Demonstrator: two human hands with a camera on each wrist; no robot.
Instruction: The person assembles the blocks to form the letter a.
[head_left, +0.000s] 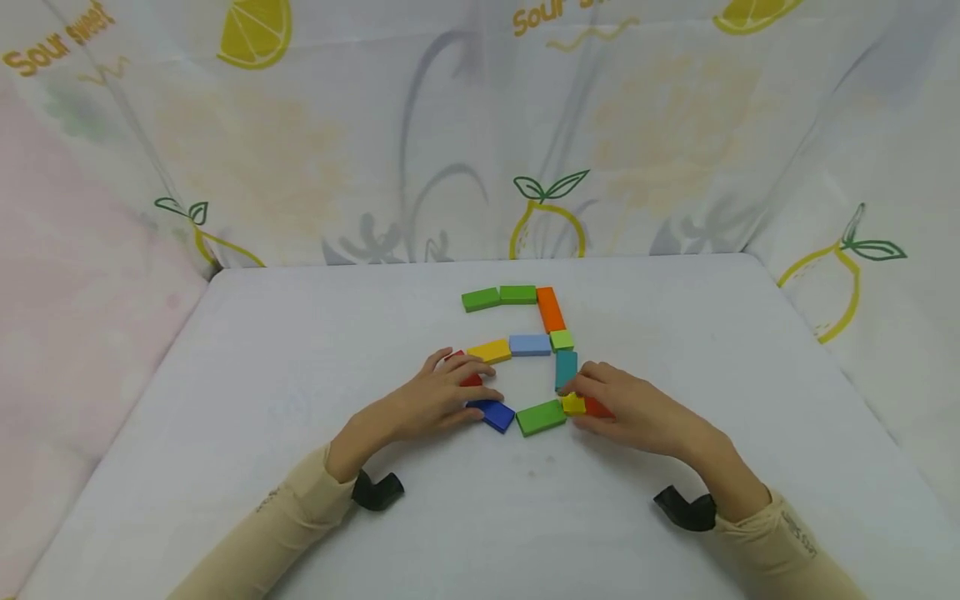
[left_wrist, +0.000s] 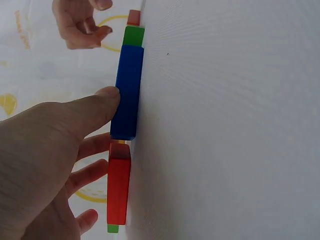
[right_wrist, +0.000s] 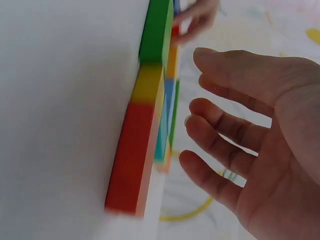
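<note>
In the head view my left hand (head_left: 435, 396) is at the near left of a row of wooden blocks. Its thumb and index finger pinch a dark blue block (head_left: 497, 416) from both sides; the thumb rests on its near side in the left wrist view. The other fingers spread over a red block (left_wrist: 119, 190). My right hand (head_left: 637, 408) hovers above the near right corner, fingers loosely curved with nothing between them. Beneath it lie a yellow block (head_left: 573, 405) and a second red block (right_wrist: 129, 157), end to end. A green block (head_left: 541, 418) lies between the hands.
Beyond lie a teal block (head_left: 566, 369), a light green block (head_left: 562, 340), a light blue block (head_left: 529, 345), an amber block (head_left: 490, 351), an orange block (head_left: 551, 310) and two green blocks (head_left: 518, 294). All lie on a white table (head_left: 300, 325) before a lemon-printed cloth (head_left: 450, 125).
</note>
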